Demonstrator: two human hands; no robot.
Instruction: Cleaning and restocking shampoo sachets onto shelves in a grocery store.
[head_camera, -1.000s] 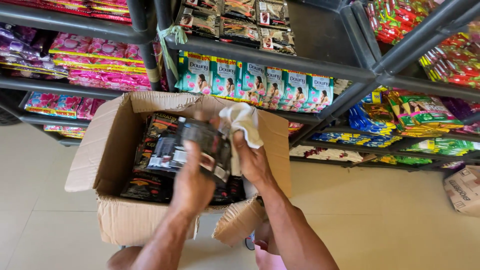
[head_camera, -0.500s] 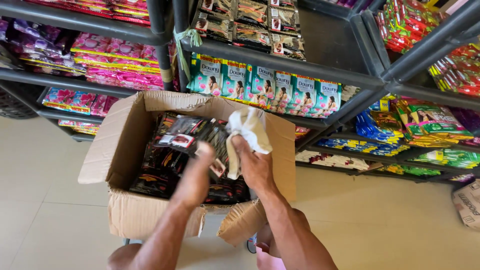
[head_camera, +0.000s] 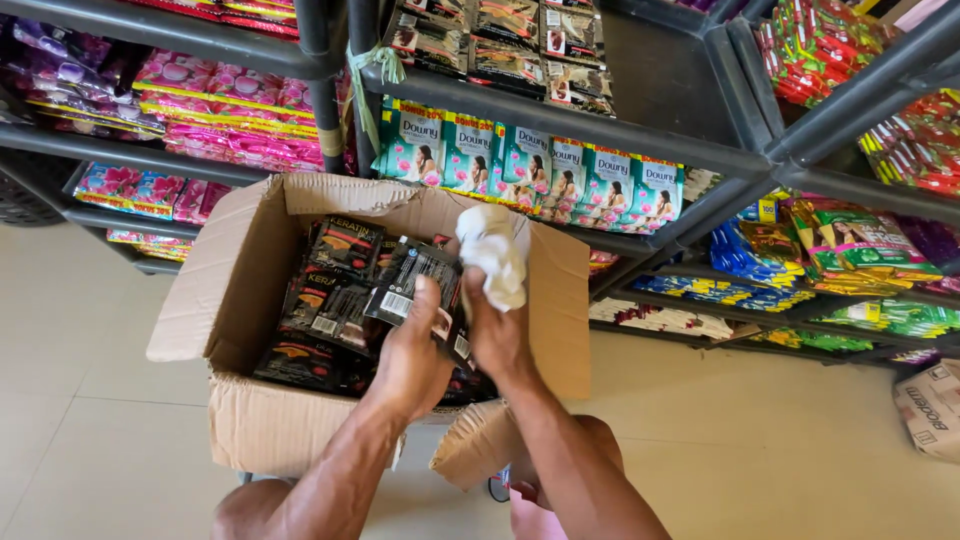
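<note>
Dark metal shelving (head_camera: 640, 130), pale tiled floor (head_camera: 760, 440)

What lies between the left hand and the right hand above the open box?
In the head view, a strip of black sachets lies between the left hand and the right hand, which also holds a white cloth.

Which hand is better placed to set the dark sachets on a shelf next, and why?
Probably the left hand: it already grips the dark sachets above the cardboard box. The right hand is occupied, clutching a crumpled white cloth.
</note>
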